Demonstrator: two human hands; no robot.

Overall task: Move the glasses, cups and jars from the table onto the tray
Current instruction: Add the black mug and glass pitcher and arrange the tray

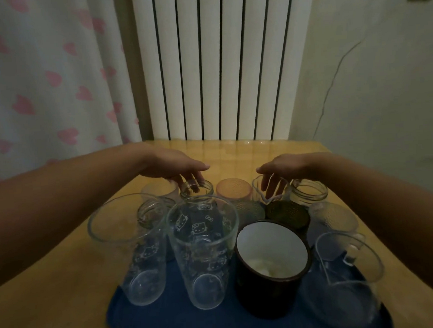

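Blue tray [154,319] under my glassware, on a honey-yellow wooden table [65,289]. Clear tall glass [203,251] printed with white cartoon cats and bows. Dark mug [269,270], white inside. Far row: an orange dimpled cup [234,189], a dark green dimpled cup [287,214]. White curtain [38,81], pink hearts.

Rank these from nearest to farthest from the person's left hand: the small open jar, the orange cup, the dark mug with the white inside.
From the left hand:
1. Small open jar, right under its fingertips, far side of the group.
2. Orange cup, upside down, just right of that jar.
3. Dark mug, on the blue tray, nearest the camera.
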